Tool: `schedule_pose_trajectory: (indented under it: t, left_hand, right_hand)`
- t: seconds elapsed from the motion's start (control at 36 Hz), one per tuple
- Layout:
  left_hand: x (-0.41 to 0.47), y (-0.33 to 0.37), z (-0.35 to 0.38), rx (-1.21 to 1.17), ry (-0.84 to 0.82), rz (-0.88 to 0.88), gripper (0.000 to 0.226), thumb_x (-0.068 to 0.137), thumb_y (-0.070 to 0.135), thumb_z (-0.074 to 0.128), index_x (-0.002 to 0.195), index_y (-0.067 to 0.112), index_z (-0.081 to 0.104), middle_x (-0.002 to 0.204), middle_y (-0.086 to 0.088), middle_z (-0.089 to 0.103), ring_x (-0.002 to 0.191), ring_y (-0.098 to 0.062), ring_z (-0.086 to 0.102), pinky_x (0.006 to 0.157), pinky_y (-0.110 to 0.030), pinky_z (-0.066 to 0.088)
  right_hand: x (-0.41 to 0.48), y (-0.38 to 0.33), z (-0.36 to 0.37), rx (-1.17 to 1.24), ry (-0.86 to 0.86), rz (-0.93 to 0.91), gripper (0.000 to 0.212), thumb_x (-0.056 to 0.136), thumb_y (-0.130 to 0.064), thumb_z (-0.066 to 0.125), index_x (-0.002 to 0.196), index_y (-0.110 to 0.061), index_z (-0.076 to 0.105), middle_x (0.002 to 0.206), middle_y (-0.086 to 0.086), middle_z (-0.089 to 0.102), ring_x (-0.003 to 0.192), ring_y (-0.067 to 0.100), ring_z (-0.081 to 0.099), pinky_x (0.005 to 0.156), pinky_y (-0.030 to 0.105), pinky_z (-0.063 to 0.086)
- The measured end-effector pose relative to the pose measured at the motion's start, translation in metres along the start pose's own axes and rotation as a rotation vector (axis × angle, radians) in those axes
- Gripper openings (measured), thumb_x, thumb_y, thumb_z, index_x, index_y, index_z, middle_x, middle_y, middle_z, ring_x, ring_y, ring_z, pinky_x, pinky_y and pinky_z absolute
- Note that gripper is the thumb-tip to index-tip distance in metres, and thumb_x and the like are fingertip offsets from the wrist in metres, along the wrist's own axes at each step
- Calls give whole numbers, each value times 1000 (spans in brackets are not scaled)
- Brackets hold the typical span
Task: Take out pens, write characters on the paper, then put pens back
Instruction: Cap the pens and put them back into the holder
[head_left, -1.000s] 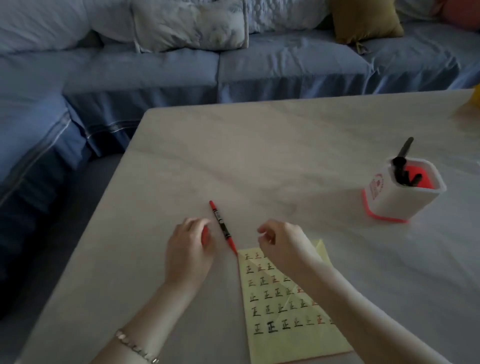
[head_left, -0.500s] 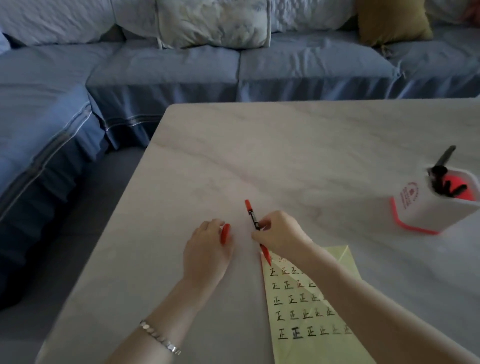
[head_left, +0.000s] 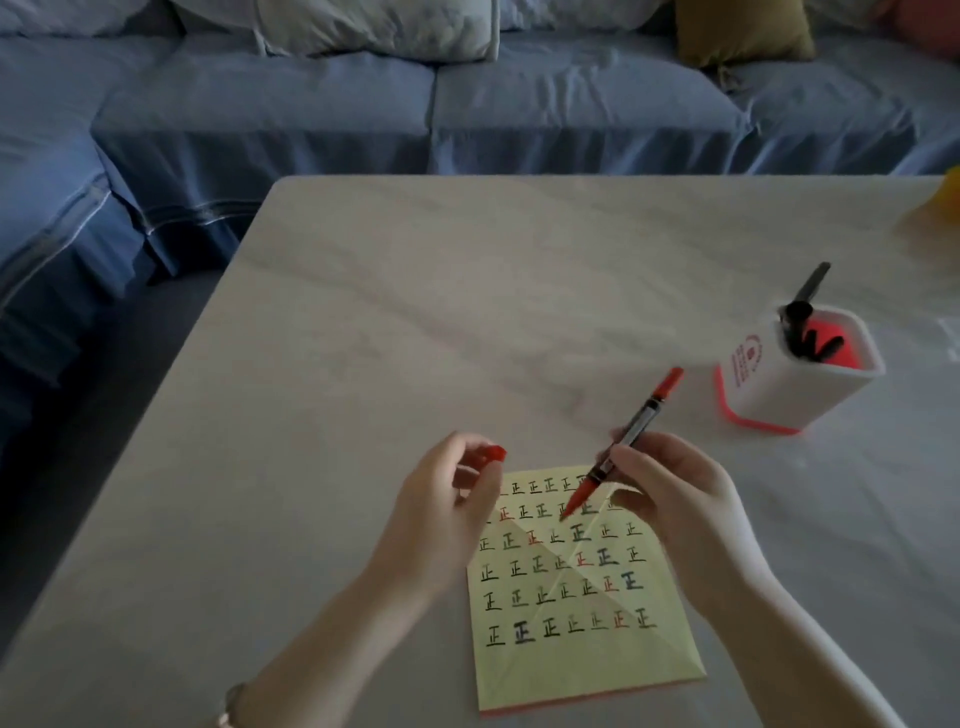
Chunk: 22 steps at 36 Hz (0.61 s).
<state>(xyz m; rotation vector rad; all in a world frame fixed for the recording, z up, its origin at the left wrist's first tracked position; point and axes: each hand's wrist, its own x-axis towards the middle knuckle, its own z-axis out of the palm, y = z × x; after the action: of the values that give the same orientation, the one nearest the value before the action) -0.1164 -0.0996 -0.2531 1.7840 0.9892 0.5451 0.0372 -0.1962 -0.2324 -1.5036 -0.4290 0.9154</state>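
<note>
My right hand (head_left: 675, 499) grips a red pen (head_left: 631, 436) by its middle, lifted off the table, its red tip slanting down over the top rows of the yellow paper (head_left: 576, 660). The paper lies flat near the table's front and carries several rows of written characters in black, red and green. My left hand (head_left: 447, 504) pinches the pen's red cap (head_left: 491, 454) just left of the paper. A white pen holder (head_left: 779, 384) with a red base stands to the right, black pens (head_left: 802, 322) sticking out of it.
The pale marble table (head_left: 415, 312) stretches far behind the paper. A blue sofa (head_left: 415, 104) with cushions runs along the back and left side. A yellow object (head_left: 948, 195) shows at the table's far right edge.
My right hand closed on the red pen lying on the table and lifted it, swinging its tip over the paper. My left hand rose slightly with the cap. The view shifted.
</note>
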Motion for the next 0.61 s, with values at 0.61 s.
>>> schedule_pose_trajectory:
  t: [0.61]
  left_hand:
    - [-21, 36, 22, -238, -52, -18, 8, 88, 22, 58, 92, 27, 62, 83, -4, 67, 74, -38, 57, 63, -46, 49]
  right_hand:
    - [-26, -10, -21, 305, 30, -164, 12, 56, -25, 66, 65, -18, 68, 71, 7, 70, 72, 22, 69, 64, 25, 57]
